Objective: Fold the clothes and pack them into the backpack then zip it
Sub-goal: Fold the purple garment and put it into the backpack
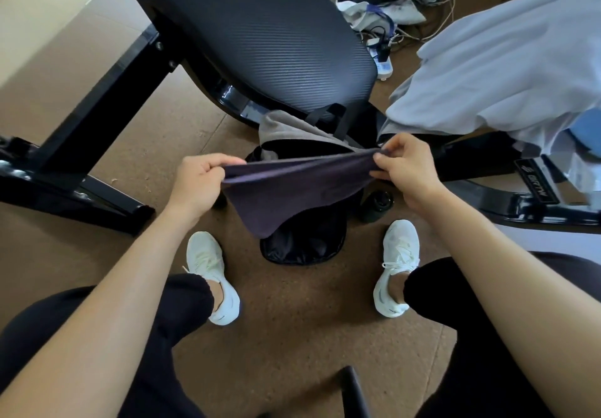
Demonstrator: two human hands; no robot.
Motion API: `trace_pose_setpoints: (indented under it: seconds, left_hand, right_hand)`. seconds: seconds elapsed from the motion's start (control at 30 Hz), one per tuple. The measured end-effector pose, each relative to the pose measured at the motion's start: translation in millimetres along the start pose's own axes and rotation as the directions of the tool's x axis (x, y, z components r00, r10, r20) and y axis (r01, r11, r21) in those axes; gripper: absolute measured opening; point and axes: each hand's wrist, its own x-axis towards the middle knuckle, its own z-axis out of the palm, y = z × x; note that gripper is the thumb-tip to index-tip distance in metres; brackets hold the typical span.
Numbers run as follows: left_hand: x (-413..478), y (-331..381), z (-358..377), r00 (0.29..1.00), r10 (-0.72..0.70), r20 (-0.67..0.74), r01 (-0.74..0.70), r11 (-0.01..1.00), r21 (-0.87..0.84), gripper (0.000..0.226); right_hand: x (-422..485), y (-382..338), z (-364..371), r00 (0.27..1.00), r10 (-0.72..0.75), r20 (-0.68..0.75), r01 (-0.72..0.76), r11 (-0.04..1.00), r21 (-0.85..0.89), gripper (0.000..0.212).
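Note:
A folded dark purple garment (286, 190) hangs stretched between my two hands above the floor. My left hand (200, 180) pinches its left end and my right hand (405, 170) pinches its right end. Directly beneath it a black backpack (302, 245) lies on the brown floor, mostly hidden by the garment. A grey cloth (286, 130) shows at the backpack's far end under the chair seat; whether it lies inside the backpack I cannot tell. A pale lilac garment (507, 60) is draped at the upper right.
A black office chair seat (260, 30) and its black base legs (94, 99) stand just beyond the backpack. A dark round object (379, 206) sits on the floor right of the backpack. Cables and a power strip (385, 50) lie at the back. My white shoes (211, 274) flank the backpack.

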Motion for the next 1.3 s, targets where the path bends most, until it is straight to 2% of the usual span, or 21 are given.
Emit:
trace_pose_setpoints:
  seconds: [0.07, 0.17, 0.27, 0.3, 0.33, 0.4, 0.47, 0.5, 0.57, 0.67, 0.77, 0.87, 1.0, 1.13, 1.23, 1.3]
  left_hand:
    - [2, -10, -1, 0.999, -0.037, 0.012, 0.036, 0.998, 0.041, 0.059]
    - [0, -6, 3, 0.997, -0.081, -0.008, 0.081, 0.995, -0.063, 0.054]
    - [-6, 4, 3, 0.987, -0.104, 0.121, 0.124, 0.978, -0.166, 0.034]
    - [-6, 4, 0, 0.981, -0.066, 0.181, 0.089, 0.988, -0.125, 0.024]
    - [-6, 4, -4, 0.968, -0.010, 0.250, 0.018, 0.999, -0.030, 0.025]
    - [-6, 2, -10, 0.930, 0.069, 0.360, -0.160, 0.960, 0.228, 0.045]
    - [-9, -3, -7, 0.935, 0.104, 0.339, -0.236, 0.897, 0.374, 0.042]
    - [-9, -4, -4, 0.948, 0.130, 0.291, -0.241, 0.892, 0.383, 0.037]
    - [-7, -5, 0, 0.974, 0.127, 0.187, -0.178, 0.942, 0.285, 0.026]
    - [-6, 1, 1, 0.989, 0.105, 0.105, -0.117, 0.987, 0.112, 0.019]
    - [-9, 10, 4, 0.996, 0.091, -0.018, -0.089, 0.992, 0.090, 0.017]
    - [-11, 12, 11, 0.989, 0.041, -0.143, -0.028, 0.995, 0.095, 0.024]
    - [-9, 20, 19, 0.969, -0.033, -0.244, 0.022, 0.999, -0.048, 0.027]
    - [-18, 33, 35, 0.981, -0.050, -0.189, 0.028, 0.993, -0.116, 0.019]
    - [-30, 43, 55, 0.993, -0.121, -0.010, 0.117, 0.974, -0.196, 0.016]
    - [-36, 47, 66, 0.975, -0.182, 0.127, 0.207, 0.952, -0.226, 0.016]
  right_hand:
    - [3, 3, 0, 1.000, 0.007, -0.021, -0.008, 0.999, -0.038, 0.025]
    - [4, 0, 0, 0.998, -0.029, -0.063, 0.029, 1.000, 0.000, 0.025]
    - [5, 2, -1, 0.998, 0.013, -0.068, -0.011, 1.000, 0.029, 0.022]
    - [6, 3, -1, 0.996, 0.025, -0.080, -0.022, 0.999, 0.041, 0.022]
    - [6, 3, -2, 0.995, 0.030, -0.094, -0.025, 0.998, 0.055, 0.021]
    - [6, 1, -4, 0.992, 0.027, -0.125, -0.018, 0.997, 0.072, 0.020]
    - [6, 0, -5, 0.989, 0.019, -0.146, -0.009, 0.998, 0.064, 0.019]
    - [6, 0, -4, 0.988, 0.014, -0.151, -0.005, 0.998, 0.057, 0.019]
    - [6, -1, -4, 0.986, 0.001, -0.168, 0.007, 0.999, 0.046, 0.018]
    - [7, -3, -5, 0.979, -0.015, -0.202, 0.024, 0.999, 0.040, 0.017]
    - [4, -2, -4, 0.975, -0.030, -0.219, 0.036, 0.999, 0.027, 0.017]
    - [-2, -4, 0, 0.969, -0.084, -0.231, 0.068, 0.995, -0.079, 0.012]
    - [-15, -17, 5, 0.965, -0.159, -0.210, 0.148, 0.987, -0.070, 0.018]
    - [-30, -26, 15, 0.968, -0.241, -0.072, 0.244, 0.969, 0.032, 0.015]
    - [-42, -27, 26, 0.960, -0.274, 0.061, 0.267, 0.958, 0.108, 0.011]
    - [-48, -27, 32, 0.941, -0.307, 0.142, 0.293, 0.949, 0.113, 0.010]
